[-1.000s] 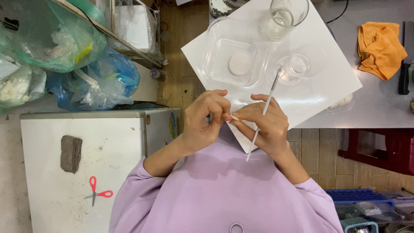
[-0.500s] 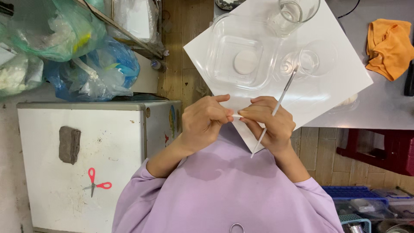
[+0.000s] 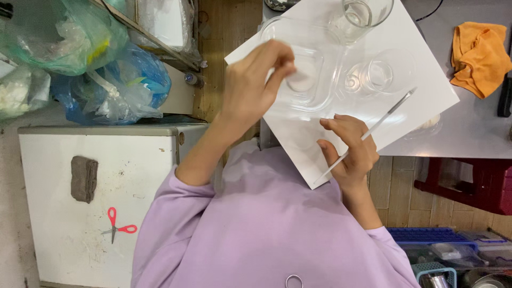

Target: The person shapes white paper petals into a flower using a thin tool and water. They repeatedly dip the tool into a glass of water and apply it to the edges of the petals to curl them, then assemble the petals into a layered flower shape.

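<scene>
A thin white rod [image 3: 368, 133] is gripped in the right hand [image 3: 349, 149] over the white board's [image 3: 426, 101] near edge, while the left hand [image 3: 256, 85], fingertips pinched together with whatever is between them not discernible, is held above the clear plastic tray [image 3: 314, 74] beside two glass beakers [image 3: 381, 74].

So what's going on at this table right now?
A person in a lilac top works over a white board on a grey table. The left hand reaches out over a clear plastic tray, fingertips pinched together. The right hand holds a thin clear rod. Two glass beakers stand beyond the tray.
</scene>
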